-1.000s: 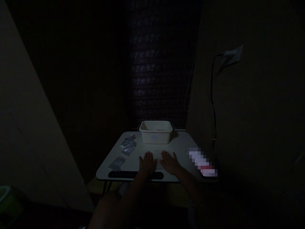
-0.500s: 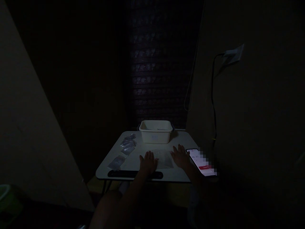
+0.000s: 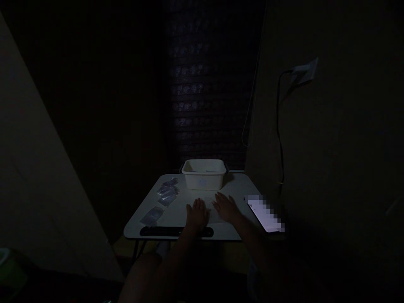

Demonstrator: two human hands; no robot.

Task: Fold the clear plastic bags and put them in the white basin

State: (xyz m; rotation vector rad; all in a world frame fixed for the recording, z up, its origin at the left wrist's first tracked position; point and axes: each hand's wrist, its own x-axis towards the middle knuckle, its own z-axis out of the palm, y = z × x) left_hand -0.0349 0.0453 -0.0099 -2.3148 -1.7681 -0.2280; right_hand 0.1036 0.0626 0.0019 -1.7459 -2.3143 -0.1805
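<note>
In dim light, a clear plastic bag [image 3: 215, 216] lies flat on the small white table [image 3: 178, 216], partly covered by my hands. My left hand [image 3: 197, 214] rests palm down at the bag's left side with its fingers stretched out. On the bag's right part lies my right hand [image 3: 225, 207], fingers spread and flat. Beyond them stands a cream plastic basin [image 3: 203, 181] with pale things inside that I cannot make out. Several clear plastic packets [image 3: 168, 191] are piled at the table's left, and another packet [image 3: 152, 216] lies nearer to me.
A phone [image 3: 264, 214] with a lit screen lies at the table's right edge. A black strip [image 3: 160, 231] runs along the front edge. A cable [image 3: 278, 126] hangs from a wall socket at right. A green bin [image 3: 11, 269] stands on the floor at left.
My right hand has moved left, from beside the phone onto the bag. My left hand stays nearly in place. The phone's screen has changed, and the whole view has shifted slightly.
</note>
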